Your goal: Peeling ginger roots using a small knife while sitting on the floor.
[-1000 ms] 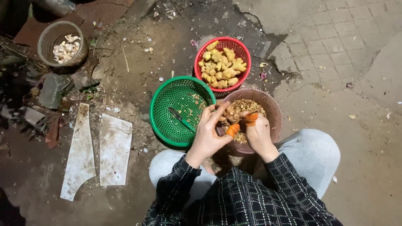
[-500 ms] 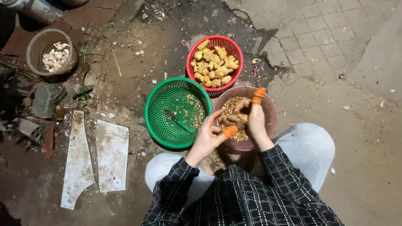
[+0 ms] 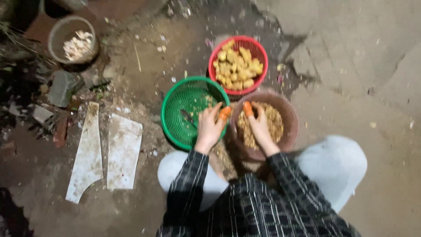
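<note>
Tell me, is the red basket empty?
No, the red basket is filled with yellow peeled pieces that cover most of its bottom.

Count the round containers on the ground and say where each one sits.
4. A green plastic basket under the left hand; a red plastic basket beyond it; a brown round bowl under the right hand; a grey bucket far left. Others may lie outside the view.

No packages, labels, signs or screens are showing anywhere in this view
</note>
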